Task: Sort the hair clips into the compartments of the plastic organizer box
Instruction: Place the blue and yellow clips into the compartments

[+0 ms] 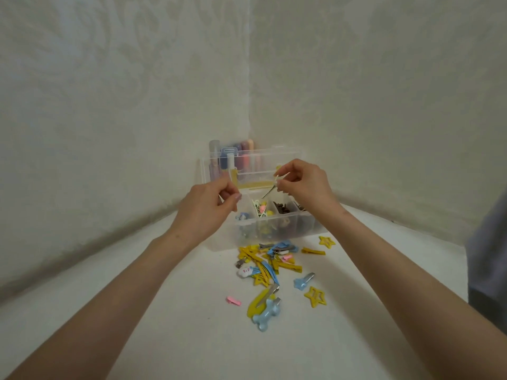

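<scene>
My right hand pinches a pale hair clip at fingertips above the organizer box; left hand curled, I cannot tell on what.

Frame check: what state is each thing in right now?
organizer box: lid open, compartments partly filled.
right hand: pinching a small pale clip above the box.
left hand: fingers curled, hold unclear.
loose clips: piled unsorted before the box.

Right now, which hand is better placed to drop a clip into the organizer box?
Right. The right hand pinches a small pale clip directly above the organizer box compartments. The left hand hovers beside it with curled fingers, and whether it holds anything is unclear.
</scene>
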`<action>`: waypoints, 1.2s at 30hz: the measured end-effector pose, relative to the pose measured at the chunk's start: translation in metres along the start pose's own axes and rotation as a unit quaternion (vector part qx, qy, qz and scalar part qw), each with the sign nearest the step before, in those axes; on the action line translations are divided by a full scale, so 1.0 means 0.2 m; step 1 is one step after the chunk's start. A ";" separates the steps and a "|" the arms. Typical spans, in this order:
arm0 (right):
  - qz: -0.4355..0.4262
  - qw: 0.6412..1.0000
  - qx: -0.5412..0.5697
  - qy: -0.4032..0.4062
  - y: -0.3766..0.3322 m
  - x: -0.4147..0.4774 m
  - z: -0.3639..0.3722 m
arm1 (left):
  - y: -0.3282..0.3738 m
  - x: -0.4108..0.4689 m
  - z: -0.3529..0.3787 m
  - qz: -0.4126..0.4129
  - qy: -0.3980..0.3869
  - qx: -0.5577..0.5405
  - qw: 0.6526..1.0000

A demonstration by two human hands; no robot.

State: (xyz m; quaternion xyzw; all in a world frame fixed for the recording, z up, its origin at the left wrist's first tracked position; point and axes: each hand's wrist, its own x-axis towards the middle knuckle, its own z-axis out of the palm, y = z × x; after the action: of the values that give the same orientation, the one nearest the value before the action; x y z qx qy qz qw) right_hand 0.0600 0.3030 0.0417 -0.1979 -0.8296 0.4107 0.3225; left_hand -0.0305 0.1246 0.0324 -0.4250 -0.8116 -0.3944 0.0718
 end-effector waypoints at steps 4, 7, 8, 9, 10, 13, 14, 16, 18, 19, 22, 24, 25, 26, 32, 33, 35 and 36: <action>-0.041 0.995 -0.086 -0.014 -0.02 0.02 0.04 | 0.00 0.00 0.00 -0.002 -0.003 -0.002 1.000; -0.078 0.988 -0.127 -0.034 -0.04 0.00 0.04 | 0.01 0.00 0.00 -0.004 -0.003 -0.005 1.000; -0.093 0.985 -0.140 -0.041 -0.04 -0.01 0.04 | 0.01 0.00 0.00 -0.003 -0.003 -0.005 1.000; -0.108 0.981 -0.153 -0.046 -0.04 -0.02 0.03 | 0.01 0.00 0.00 -0.003 -0.003 -0.005 1.000; -0.123 0.977 -0.166 -0.050 -0.04 -0.03 0.02 | 0.02 0.00 0.00 -0.002 -0.003 -0.005 1.000; -0.156 0.959 -0.224 -0.079 -0.03 -0.06 0.00 | 0.02 -0.01 0.00 0.003 -0.008 -0.007 1.000; -0.157 0.952 -0.244 -0.097 -0.02 -0.06 0.01 | 0.02 -0.01 0.00 0.005 -0.011 -0.007 1.000; -0.148 0.947 -0.259 -0.119 0.00 -0.08 0.02 | 0.03 -0.01 0.01 0.010 -0.018 -0.005 1.000; -0.132 0.955 -0.244 -0.106 0.02 -0.09 0.02 | 0.03 -0.02 0.01 0.016 -0.023 0.000 1.000; -0.128 0.957 -0.242 -0.092 0.03 -0.10 0.01 | 0.03 -0.02 0.01 0.018 -0.024 0.002 1.000; -0.157 0.942 -0.288 -0.070 0.04 -0.13 -0.02 | 0.03 -0.02 0.01 0.020 -0.026 0.004 0.999; -0.189 0.924 -0.325 -0.073 0.04 -0.13 -0.03 | 0.03 -0.01 0.02 0.021 -0.028 0.005 0.999; -0.195 0.915 -0.345 -0.080 0.04 -0.13 -0.02 | 0.03 -0.01 0.02 0.021 -0.029 0.004 0.999; -0.196 0.906 -0.365 -0.091 0.04 -0.13 -0.02 | 0.03 -0.01 0.02 0.020 -0.030 0.003 0.999; -0.210 0.872 -0.423 -0.130 0.02 -0.13 -0.01 | 0.04 -0.03 0.02 0.024 -0.042 -0.002 0.999; -0.210 0.873 -0.422 -0.130 0.02 -0.14 -0.02 | 0.05 -0.03 0.02 0.026 -0.046 -0.004 0.999; -0.208 0.875 -0.419 -0.127 0.02 -0.16 -0.02 | 0.06 -0.03 0.02 0.030 -0.056 -0.005 0.998; -0.206 0.874 -0.421 -0.129 0.01 -0.16 -0.01 | 0.06 -0.04 0.02 0.033 -0.060 -0.005 0.998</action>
State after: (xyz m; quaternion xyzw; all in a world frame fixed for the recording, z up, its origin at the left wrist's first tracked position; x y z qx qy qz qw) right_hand 0.0852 0.2868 0.0289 -0.0849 -0.9801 -0.0311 0.1766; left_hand -0.0154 0.1270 0.0335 -0.4751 -0.7977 -0.3699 0.0333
